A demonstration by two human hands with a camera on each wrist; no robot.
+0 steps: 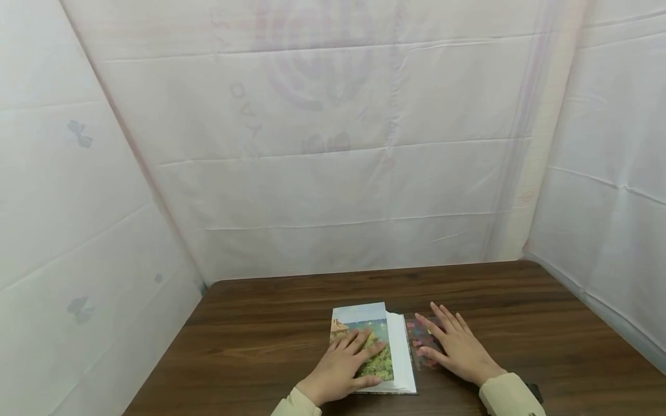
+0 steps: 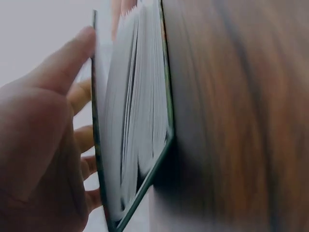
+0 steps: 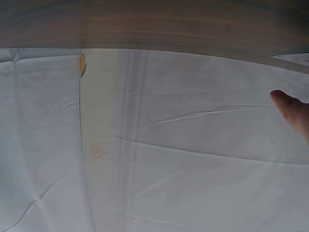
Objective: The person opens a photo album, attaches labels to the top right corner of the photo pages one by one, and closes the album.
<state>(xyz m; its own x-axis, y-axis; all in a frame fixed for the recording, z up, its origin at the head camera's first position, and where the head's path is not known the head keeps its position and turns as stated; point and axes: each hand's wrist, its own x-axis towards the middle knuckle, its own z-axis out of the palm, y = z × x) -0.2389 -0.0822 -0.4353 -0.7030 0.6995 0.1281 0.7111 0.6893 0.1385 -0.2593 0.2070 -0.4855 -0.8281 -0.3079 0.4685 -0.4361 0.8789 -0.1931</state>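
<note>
A small hardcover notebook (image 1: 403, 352) lies on the table, its picture cover (image 1: 359, 315) of sky, sea and green bushes turned over the white pages. My left hand (image 1: 343, 358) rests on that cover with the fingers spread. Seen from the side in the left wrist view, the cover stands slightly apart from the page block (image 2: 140, 87), and my left thumb (image 2: 72, 53) lies along the outside of it. At the notebook's right, my right hand (image 1: 458, 346) is spread over a clear sheet with small coloured patches (image 1: 413, 332), partly covering it. One fingertip (image 3: 287, 106) shows in the right wrist view.
The dark wood-grain table (image 1: 250, 329) has its far edge close to a white cloth wall (image 1: 338, 190). Cloth also hangs on the left (image 1: 78, 231) and right sides. A dark strapped item (image 1: 534, 393) sits at my right cuff.
</note>
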